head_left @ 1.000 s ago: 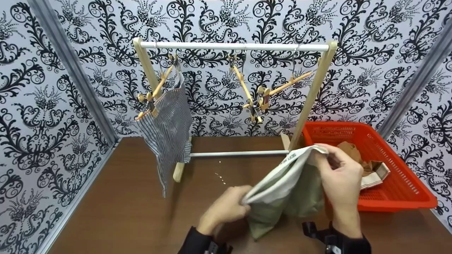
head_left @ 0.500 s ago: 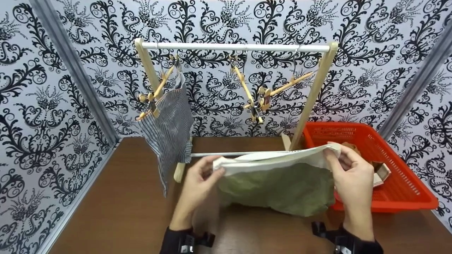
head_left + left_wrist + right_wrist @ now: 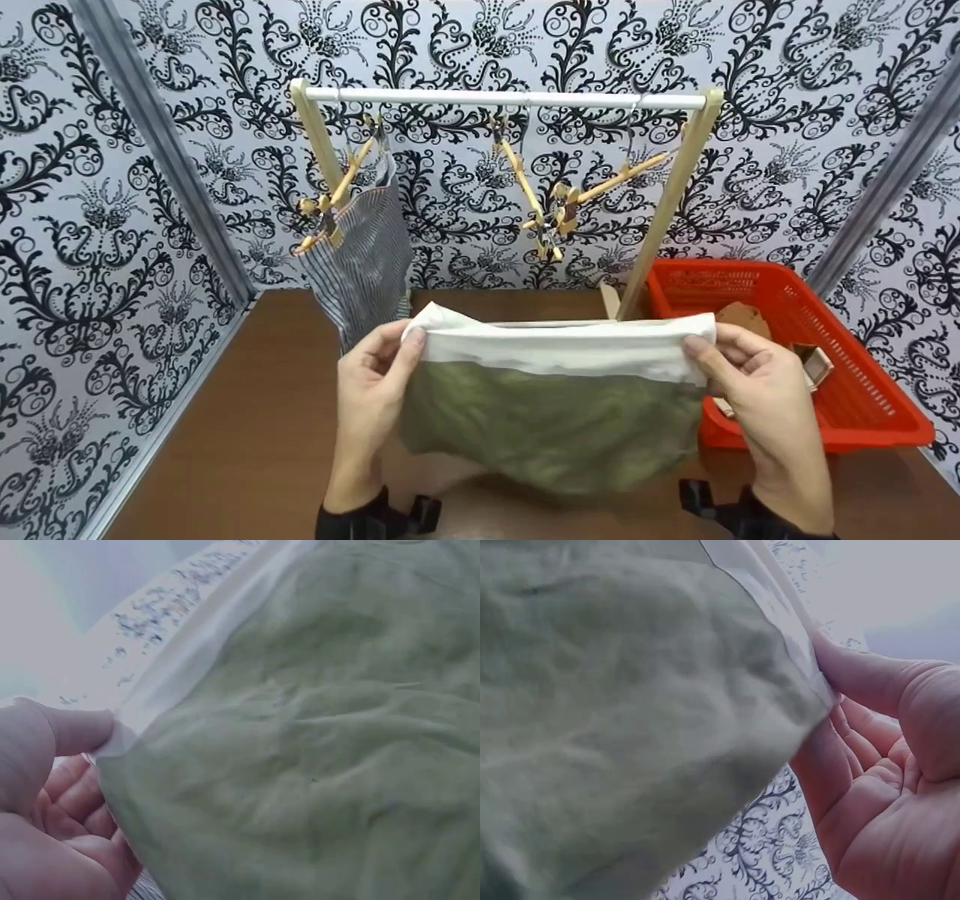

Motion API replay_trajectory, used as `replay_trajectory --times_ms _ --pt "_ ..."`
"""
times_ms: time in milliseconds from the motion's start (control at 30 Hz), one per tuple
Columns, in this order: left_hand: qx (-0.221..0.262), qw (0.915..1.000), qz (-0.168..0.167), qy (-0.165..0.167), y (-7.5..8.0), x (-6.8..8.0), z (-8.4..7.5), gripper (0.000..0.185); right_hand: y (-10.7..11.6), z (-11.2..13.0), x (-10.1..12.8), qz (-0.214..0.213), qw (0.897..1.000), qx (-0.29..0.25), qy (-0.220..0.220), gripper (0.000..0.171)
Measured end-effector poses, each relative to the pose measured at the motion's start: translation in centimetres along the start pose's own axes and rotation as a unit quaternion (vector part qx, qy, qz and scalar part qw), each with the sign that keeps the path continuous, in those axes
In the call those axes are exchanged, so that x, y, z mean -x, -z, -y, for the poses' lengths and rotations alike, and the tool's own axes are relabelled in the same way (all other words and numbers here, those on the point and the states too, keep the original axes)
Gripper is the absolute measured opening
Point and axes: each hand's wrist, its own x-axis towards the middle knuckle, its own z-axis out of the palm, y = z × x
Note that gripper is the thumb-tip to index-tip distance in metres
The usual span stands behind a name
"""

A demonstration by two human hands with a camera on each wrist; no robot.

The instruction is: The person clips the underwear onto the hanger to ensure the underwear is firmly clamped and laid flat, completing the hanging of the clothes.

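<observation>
An olive-green cloth bag point(image 3: 547, 427) with a white band along its top edge hangs stretched between both hands above the table. My left hand point(image 3: 375, 382) pinches the band's left corner between thumb and fingers. At the opposite corner my right hand point(image 3: 765, 390) pinches it the same way. The left wrist view shows the left thumb pressed on the white band point(image 3: 165, 682), the green cloth point(image 3: 300, 787) spreading to the right. In the right wrist view the thumb and fingers grip the corner of the green cloth point(image 3: 645, 705), whose lower edge hangs free.
Behind the bag stands a small rack with a white rail point(image 3: 480, 97). A striped cloth point(image 3: 367, 255) is clipped on its left hanger; two wooden hangers point(image 3: 622, 178) with clips hang farther right. A red basket point(image 3: 862, 375) at the right holds brown and cream things. Brown table point(image 3: 225, 420) lies beneath.
My left hand has come up from low near the middle and moved left, taking the other corner. The bag, folded and drooping before, is now spread wide and faces me.
</observation>
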Motion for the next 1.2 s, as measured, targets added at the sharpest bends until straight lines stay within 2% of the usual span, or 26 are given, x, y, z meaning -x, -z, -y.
replay_trajectory --times_ms 233,467,600,700,833,900,967,1033,1200 --pt "0.062 0.9961 -0.016 0.061 0.1 0.7 -2.2 0.016 0.0 0.3 0.6 0.021 0.999 -0.049 0.006 0.014" --pt "0.102 0.9883 -0.061 0.096 0.3 0.5 -2.6 0.011 0.6 -0.1 0.5 0.042 0.996 -0.069 -0.028 0.021" --pt "0.097 0.9867 -0.083 0.100 0.1 0.4 -2.5 0.010 0.9 -0.5 0.4 0.070 0.992 -0.098 -0.040 0.023" --pt "0.089 0.9872 -0.092 0.094 0.0 0.3 -2.4 0.008 1.3 -0.9 0.3 0.115 0.985 -0.129 -0.033 0.027" --pt "0.089 0.9881 -0.090 0.088 -0.1 0.4 -2.3 0.008 1.6 -1.3 -0.1 0.176 0.973 -0.145 -0.017 0.032" --pt "0.095 0.9880 -0.082 0.090 -0.2 0.3 -2.2 0.009 1.5 -1.4 -0.3 0.192 0.970 -0.146 -0.011 0.032" --pt "0.100 0.9870 -0.073 0.102 -0.1 0.3 -1.9 0.013 1.3 -1.5 -0.4 0.196 0.969 -0.149 -0.007 0.030" --pt "0.104 0.9860 -0.063 0.113 -0.1 0.2 -1.7 0.018 1.0 -1.4 -0.4 0.181 0.973 -0.144 -0.011 0.026" --pt "0.108 0.9866 -0.045 0.114 -0.4 0.2 -1.0 0.019 0.0 -1.1 -0.5 0.099 0.989 -0.103 -0.045 0.016"
